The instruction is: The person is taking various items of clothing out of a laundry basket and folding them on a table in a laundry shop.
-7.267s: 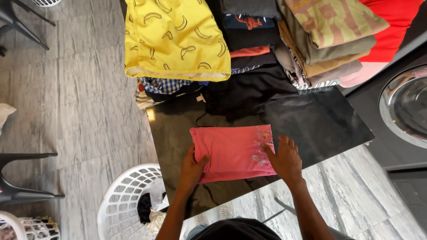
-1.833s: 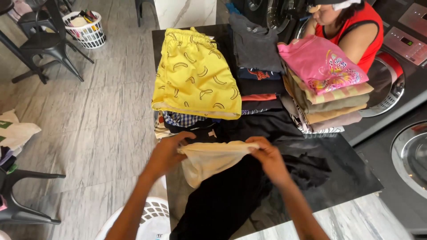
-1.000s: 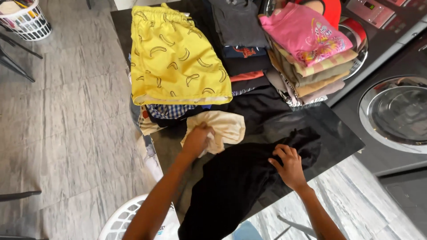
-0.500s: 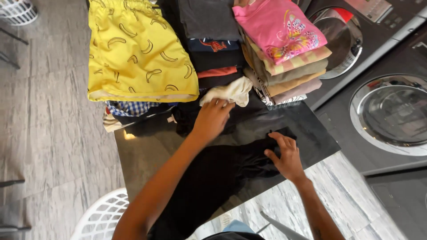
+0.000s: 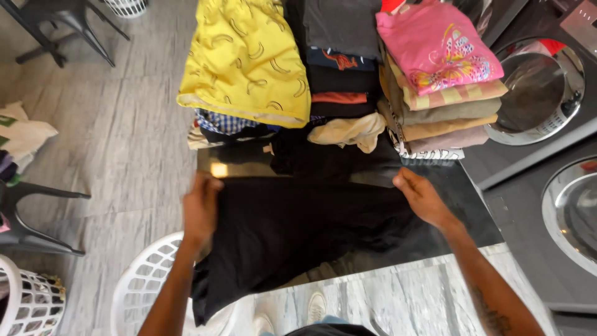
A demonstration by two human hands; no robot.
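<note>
A black garment [image 5: 292, 230] lies spread across the near part of the dark surface [image 5: 472, 211], its lower left end hanging over the front edge toward a white laundry basket [image 5: 146, 283] on the floor. The left hand [image 5: 202, 208] grips the garment's upper left corner, fingers curled and pinching the fabric edge. The right hand [image 5: 420, 196] holds the upper right corner in the same way, fingers folded over the cloth; the exact pinch is partly hidden by the back of the hand. The two hands are well apart, drawing the top edge of the garment taut between them. Just beyond the garment lies a crumpled cream cloth [image 5: 351, 130], resting against the foot of the folded stacks. Behind it stands a middle stack of dark folded items [image 5: 339, 62], with a yellow banana-print garment [image 5: 249, 59] on a pile to its left and a pink printed shirt [image 5: 435, 50] topping a striped and tan pile to its right. Two front-loading machine doors [image 5: 538, 93] show at the right side. A dark chair [image 5: 25, 211] and a second white basket [image 5: 25, 305] stand on the grey plank floor at the left.
</note>
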